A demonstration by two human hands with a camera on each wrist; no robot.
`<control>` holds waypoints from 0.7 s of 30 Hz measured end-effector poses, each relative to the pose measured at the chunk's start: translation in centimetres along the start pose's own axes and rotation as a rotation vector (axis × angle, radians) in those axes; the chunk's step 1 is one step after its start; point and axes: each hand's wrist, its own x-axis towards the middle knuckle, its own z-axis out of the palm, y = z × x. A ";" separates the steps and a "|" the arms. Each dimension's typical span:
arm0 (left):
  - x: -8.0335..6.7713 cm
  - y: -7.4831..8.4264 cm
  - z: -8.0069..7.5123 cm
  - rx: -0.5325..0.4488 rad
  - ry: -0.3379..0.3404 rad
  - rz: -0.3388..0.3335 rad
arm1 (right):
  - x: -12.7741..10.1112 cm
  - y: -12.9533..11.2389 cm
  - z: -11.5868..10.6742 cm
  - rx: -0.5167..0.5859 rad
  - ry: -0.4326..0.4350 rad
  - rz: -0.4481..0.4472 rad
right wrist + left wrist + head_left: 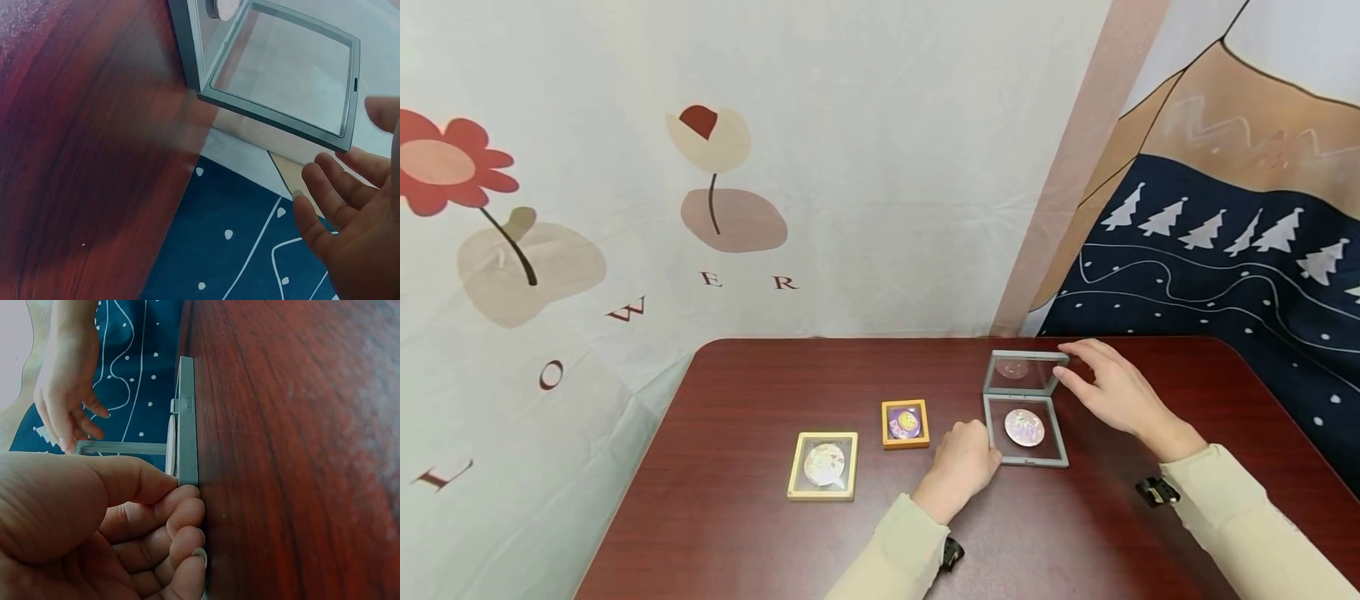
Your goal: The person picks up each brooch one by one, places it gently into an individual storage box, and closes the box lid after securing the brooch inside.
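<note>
A grey display case lies open on the dark red table (760, 392). Its base (1027, 457) holds a round shiny badge (1024, 427), and its clear lid (1025, 372) stands up at the far side. My left hand (987, 451) holds the base's near left corner. In the left wrist view the thumb (147, 480) lies on the base (187, 447) and the curled fingers (184, 515) press its edge. My right hand (1077, 367) hovers with spread fingers by the lid's right edge. In the right wrist view its fingers (331, 194) stay just clear of the lid (281, 122).
Two shut frames lie to the left: a small orange one (905, 424) with a purple badge and a larger cream one (823, 466) with a pale badge. Printed cloths hang behind the table, a flower one (625, 208) and a dark blue tree one (1225, 267).
</note>
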 end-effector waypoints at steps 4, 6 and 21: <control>-0.7 0.6 -1.3 -0.016 0.000 0.000 | -0.3 -0.1 -0.1 0.013 -0.004 0.005; -0.9 0.8 -1.8 -0.020 -0.007 -0.003 | -0.4 -0.2 -0.2 0.016 -0.001 0.006; -2.3 1.9 -4.5 -0.045 -0.054 0.003 | -2.1 -0.5 -0.1 -0.025 0.067 -0.097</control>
